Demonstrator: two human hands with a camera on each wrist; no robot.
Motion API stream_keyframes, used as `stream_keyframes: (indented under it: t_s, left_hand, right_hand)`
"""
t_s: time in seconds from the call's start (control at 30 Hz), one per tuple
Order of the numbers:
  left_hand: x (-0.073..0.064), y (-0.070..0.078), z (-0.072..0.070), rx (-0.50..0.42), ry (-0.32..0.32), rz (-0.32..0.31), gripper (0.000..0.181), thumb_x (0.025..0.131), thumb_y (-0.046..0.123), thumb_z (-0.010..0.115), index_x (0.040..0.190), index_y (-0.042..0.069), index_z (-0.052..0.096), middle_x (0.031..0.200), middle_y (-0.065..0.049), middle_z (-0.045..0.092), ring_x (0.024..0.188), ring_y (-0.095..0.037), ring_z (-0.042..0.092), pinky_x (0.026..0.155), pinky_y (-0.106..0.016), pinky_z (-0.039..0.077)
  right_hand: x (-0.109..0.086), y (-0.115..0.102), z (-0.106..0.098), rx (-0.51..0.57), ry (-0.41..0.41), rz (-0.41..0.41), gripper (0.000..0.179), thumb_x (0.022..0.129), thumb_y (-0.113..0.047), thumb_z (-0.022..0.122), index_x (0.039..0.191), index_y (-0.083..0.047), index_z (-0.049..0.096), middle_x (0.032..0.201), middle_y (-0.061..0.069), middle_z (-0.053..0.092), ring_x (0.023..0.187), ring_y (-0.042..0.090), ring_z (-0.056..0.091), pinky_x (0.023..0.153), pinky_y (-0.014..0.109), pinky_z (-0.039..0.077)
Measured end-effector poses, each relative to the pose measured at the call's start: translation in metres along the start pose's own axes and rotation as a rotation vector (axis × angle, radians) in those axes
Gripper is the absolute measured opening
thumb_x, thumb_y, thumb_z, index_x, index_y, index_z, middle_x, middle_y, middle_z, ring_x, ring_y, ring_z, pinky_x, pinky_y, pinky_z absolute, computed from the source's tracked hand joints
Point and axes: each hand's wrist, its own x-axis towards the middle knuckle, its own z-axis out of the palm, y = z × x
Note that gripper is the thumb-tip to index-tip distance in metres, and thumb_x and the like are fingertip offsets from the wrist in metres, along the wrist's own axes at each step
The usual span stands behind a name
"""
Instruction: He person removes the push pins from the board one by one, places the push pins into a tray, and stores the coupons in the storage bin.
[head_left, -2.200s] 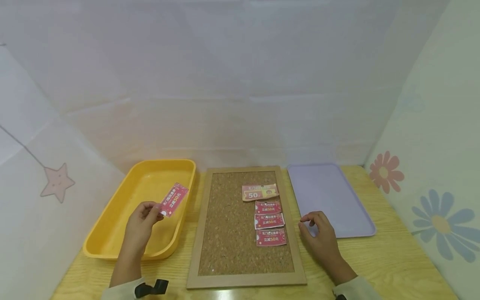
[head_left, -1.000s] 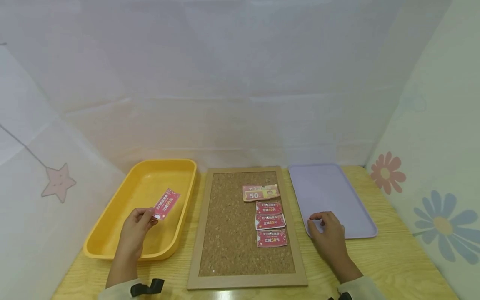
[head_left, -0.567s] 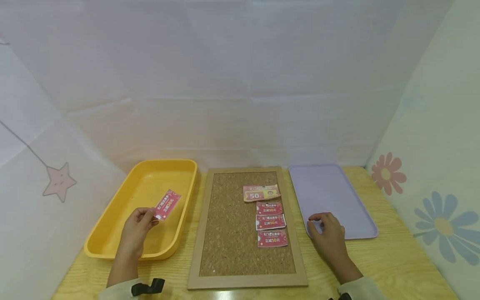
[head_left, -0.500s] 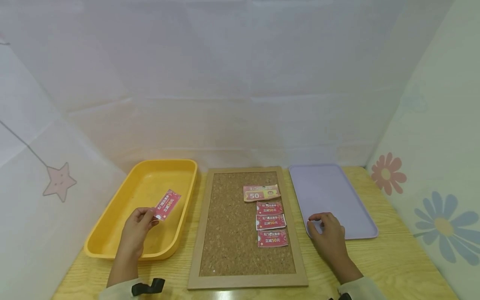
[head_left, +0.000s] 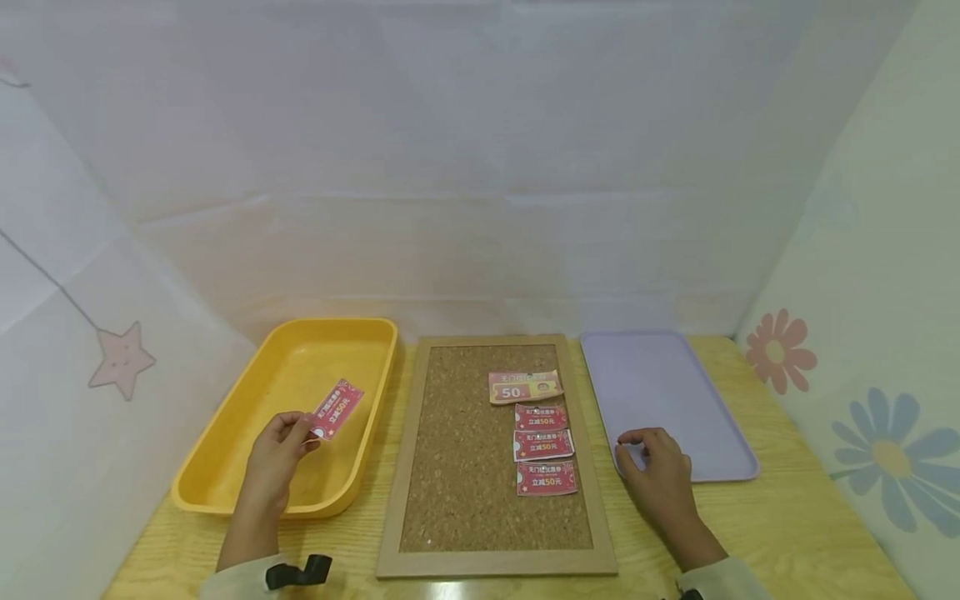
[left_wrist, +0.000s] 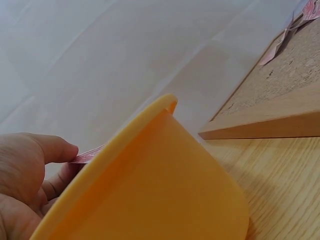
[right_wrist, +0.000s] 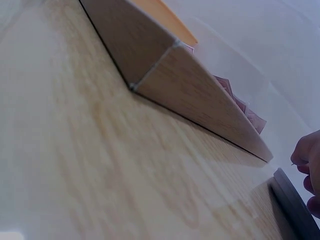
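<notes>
My left hand [head_left: 273, 458] pinches a pink coupon [head_left: 337, 408] by its lower left corner, above the yellow tray [head_left: 281, 350]. From the left wrist, the thumb lies on top of the coupon [left_wrist: 89, 154], part of which the tray's rim hides. Over the near left edge of the lilac tray [head_left: 652, 367], my right hand [head_left: 660, 475] has thumb and forefinger together. A tiny thin point [right_wrist: 293, 164] sticks out of those fingertips, like a pushpin's; its head is hidden. Between the hands lies a framed corkboard [head_left: 465, 450].
On the corkboard's right side, a larger coupon [head_left: 525, 387] sits above a column of smaller coupons [head_left: 546, 479], fixed with small pins. A small white dot [head_left: 429, 542] shows near the board's lower left corner. Cloth walls [head_left: 480, 167] stand behind and at both sides.
Since the earliest frame, my left hand has shifted slightly left and down with the coupon, and my right hand rightward over the lilac tray's edge. Both are almost still over the last second.
</notes>
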Motion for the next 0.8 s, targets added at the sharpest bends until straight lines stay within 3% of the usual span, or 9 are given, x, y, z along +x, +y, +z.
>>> stream_keyframes:
  t_s: [0.53,0.8]
  left_hand:
    - [0.0018,-0.0005,0.0003,0.067,-0.021,-0.01,0.049,0.102,0.039,0.047,0.126,-0.003,0.042,0.118,-0.01,0.052,0.095,-0.01,0.055,0.083,-0.025,0.051]
    - [0.0021,-0.0021,-0.0012,0.063,-0.01,-0.022,0.048,0.101,0.04,0.048,0.127,0.001,0.043,0.113,0.002,0.053,0.101,-0.013,0.051,0.084,-0.021,0.049]
  right_hand:
    - [0.0005,0.0054,0.0032,-0.009,0.015,-0.021,0.011,0.087,-0.026,0.073,0.095,-0.025,0.065,0.094,-0.007,0.058,0.084,0.014,0.049,0.072,0.038,0.027]
    - [0.0005,0.0067,0.0048,-0.013,0.01,-0.017,0.011,0.087,-0.026,0.073,0.095,-0.025,0.066,0.094,-0.007,0.058,0.084,0.014,0.049,0.072,0.038,0.026]
